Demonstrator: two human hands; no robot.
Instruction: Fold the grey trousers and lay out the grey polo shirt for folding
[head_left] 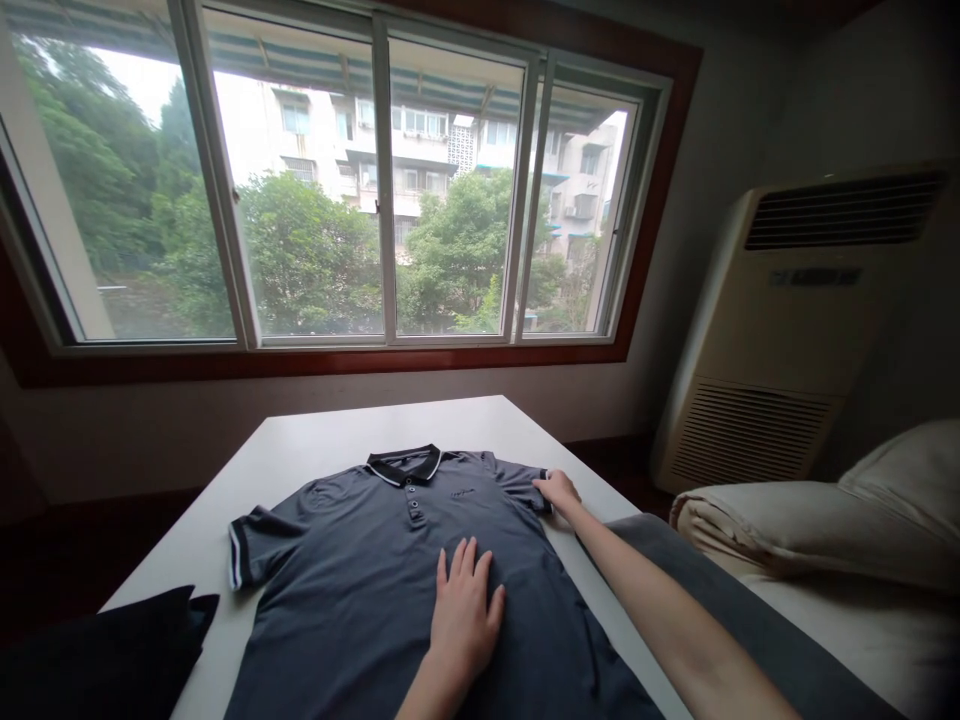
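A dark grey-blue polo shirt [360,570] lies spread front side up on a white table [300,432], its black collar with white trim towards the window. My left hand [466,608] rests on the chest of the shirt, fingers spread and holding nothing. At the end of the sleeve on the right, my right hand [559,492] pinches the black and white cuff. The other sleeve lies out to the left, with slight wrinkles. Below the frame's bottom edge the hem is out of view.
Dark folded cloth [97,650] lies at the table's left front. Grey fabric [697,590] is along the right side, beside a beige cushioned seat [810,525]. A floor-standing air conditioner [795,330] stands at the right, and a wide window [450,200] is behind the table.
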